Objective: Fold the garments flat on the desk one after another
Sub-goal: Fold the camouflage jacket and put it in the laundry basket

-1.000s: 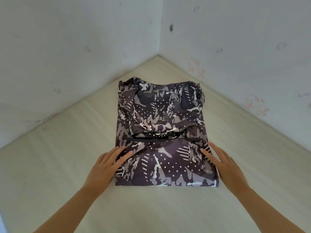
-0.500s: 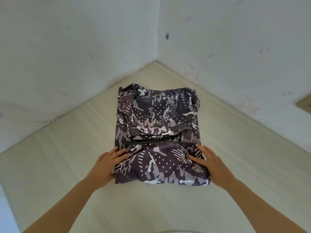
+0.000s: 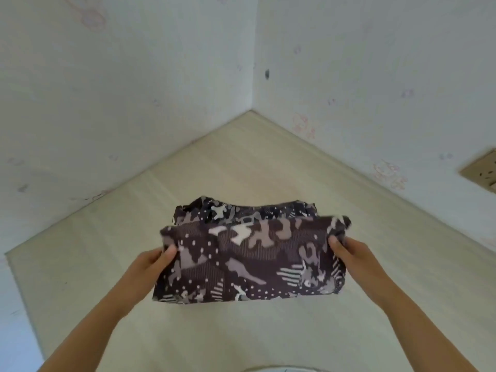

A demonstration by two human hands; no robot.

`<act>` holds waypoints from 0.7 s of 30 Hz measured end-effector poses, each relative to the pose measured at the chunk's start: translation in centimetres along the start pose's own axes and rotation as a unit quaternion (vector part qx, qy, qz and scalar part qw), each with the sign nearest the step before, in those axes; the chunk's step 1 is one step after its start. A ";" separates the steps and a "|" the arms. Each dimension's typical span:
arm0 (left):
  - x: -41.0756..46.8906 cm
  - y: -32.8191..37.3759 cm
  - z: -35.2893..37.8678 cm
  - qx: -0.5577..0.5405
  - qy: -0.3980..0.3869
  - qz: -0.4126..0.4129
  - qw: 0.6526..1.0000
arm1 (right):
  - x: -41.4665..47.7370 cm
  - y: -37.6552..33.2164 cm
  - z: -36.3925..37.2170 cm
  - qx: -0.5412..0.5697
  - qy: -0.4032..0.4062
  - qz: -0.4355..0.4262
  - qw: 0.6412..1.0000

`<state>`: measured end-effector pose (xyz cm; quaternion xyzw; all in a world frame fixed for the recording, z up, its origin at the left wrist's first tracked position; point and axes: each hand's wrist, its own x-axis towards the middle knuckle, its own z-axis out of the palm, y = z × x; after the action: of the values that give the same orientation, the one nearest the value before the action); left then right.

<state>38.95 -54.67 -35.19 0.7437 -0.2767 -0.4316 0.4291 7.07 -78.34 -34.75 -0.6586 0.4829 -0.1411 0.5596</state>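
Observation:
A dark camouflage-print garment (image 3: 249, 259), with grey and white patches and dots, lies in the middle of the pale wooden desk (image 3: 241, 162). Its near half stands raised and turned up toward the far half. My left hand (image 3: 150, 264) grips the raised fold's left edge, thumb on top of the cloth. At the right edge, my right hand (image 3: 351, 253) grips the fold the same way. The other fingers of both hands are hidden behind the fabric.
The desk sits in a corner between two white walls with faint pink marks. A beige wall socket (image 3: 483, 170) is on the right wall. The desk's left edge (image 3: 18, 285) drops off at the left.
Both hands went from lying flat on the garment's near corners to gripping its sides and lifting the near part up and away from me. The camera has tilted upward.

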 end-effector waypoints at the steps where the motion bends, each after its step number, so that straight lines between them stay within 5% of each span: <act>1: 1.4 -0.1 0.4 -0.011 0.050 -0.025 0.998 | 1.2 -0.6 1.0 0.012 0.029 0.010 0.999; 3: 4.3 -0.4 1.4 -0.007 0.134 -0.059 0.989 | 3.8 -0.3 3.1 0.008 0.063 0.026 0.998; 6: 7.7 -1.7 3.2 0.035 0.160 -0.087 0.983 | 6.2 1.5 6.2 -0.027 0.056 0.070 0.996; 10: 9.0 -1.9 3.4 0.114 0.266 0.038 0.956 | 7.0 2.0 7.5 -0.093 0.186 0.032 0.978; 15: 11.4 1.0 2.0 0.096 0.348 0.163 0.918 | 8.5 -0.5 6.7 0.000 0.336 -0.084 0.938; 21: 19.8 -1.8 1.0 0.234 0.242 -0.025 0.941 | 14.2 2.0 8.5 -0.150 0.279 0.072 0.946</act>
<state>47.55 -69.71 -45.03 0.9118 -0.2393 -0.1723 0.2858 19.29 -84.31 -44.38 -0.6324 0.6816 -0.2049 0.3058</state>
